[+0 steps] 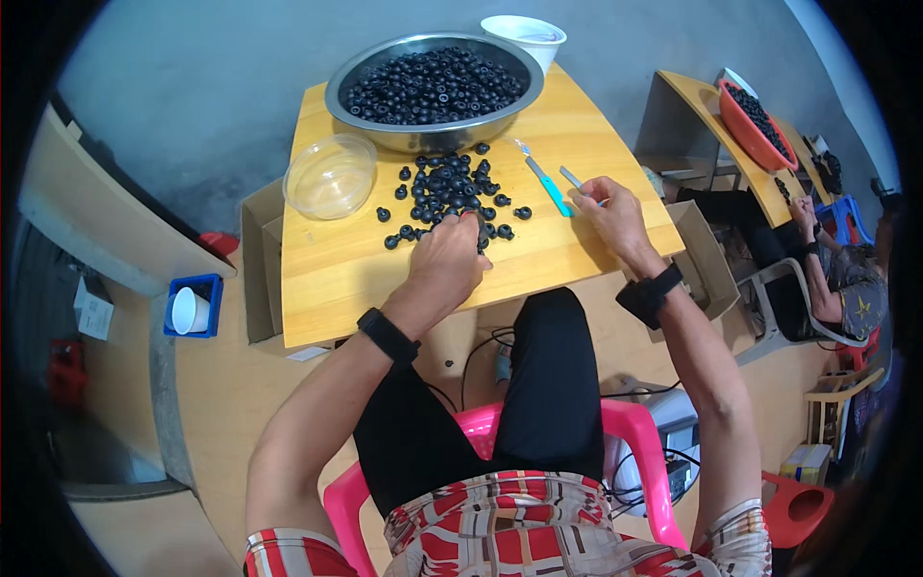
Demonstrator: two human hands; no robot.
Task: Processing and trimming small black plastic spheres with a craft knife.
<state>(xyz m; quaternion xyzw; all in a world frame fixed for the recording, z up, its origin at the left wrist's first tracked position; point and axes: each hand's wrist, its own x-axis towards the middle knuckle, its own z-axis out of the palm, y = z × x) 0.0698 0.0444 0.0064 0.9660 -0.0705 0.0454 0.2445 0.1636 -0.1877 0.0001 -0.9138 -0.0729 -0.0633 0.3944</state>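
Observation:
My left hand (447, 258) is at the near edge of a loose pile of small black ring-shaped rubber parts (447, 183) on the wooden table. Its fingers are closed around one black rubber part (483, 238), mostly hidden by the fingers. My right hand (613, 219) is over the right side of the table, its fingers closed on a small knife (570, 177); only the flat silver blade shows clearly. Beside it lies a second knife with a turquoise handle (551, 192), its tip pointing away from me.
A large steel bowl (437, 135) full of black parts stands at the table's far side, with a white tub (527, 37) behind. A clear plastic bowl (330, 178) is at the left. Cardboard boxes (260, 260) flank the table (332, 288). Another person sits at the right by a red basin (755, 125).

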